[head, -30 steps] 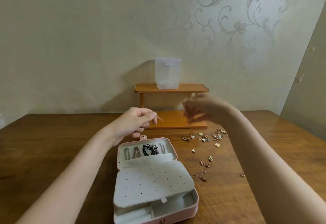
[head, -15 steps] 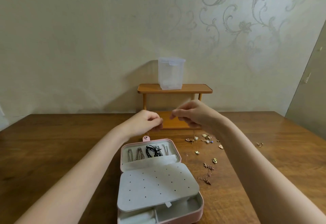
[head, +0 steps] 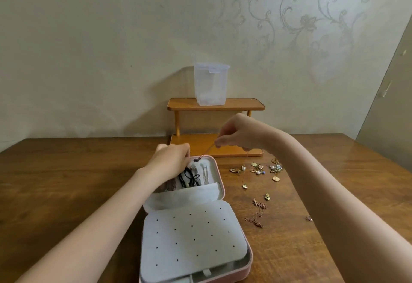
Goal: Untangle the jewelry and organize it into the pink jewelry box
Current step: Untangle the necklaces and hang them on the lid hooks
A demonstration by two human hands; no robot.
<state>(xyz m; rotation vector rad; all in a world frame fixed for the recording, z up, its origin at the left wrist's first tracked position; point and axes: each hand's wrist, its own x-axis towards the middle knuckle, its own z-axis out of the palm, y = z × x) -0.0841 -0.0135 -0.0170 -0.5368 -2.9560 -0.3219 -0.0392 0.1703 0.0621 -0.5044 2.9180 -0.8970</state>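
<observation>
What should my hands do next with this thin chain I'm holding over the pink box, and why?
Probably lower the right hand toward the lid: the chain runs taut from it to the left hand at the pink box lid's top edge, where other necklaces hang.

My thin chain point(head: 209, 149) hangs stretched above the open pink jewelry box point(head: 220, 184); loose gold earrings point(head: 258, 169) lie scattered at two o'clock from it.

I can read no writing here: no label, brand, number or sign on my pink jewelry box point(head: 223, 184), the clear plastic container point(head: 210, 85) or the patterned wall point(head: 312, 26).
</observation>
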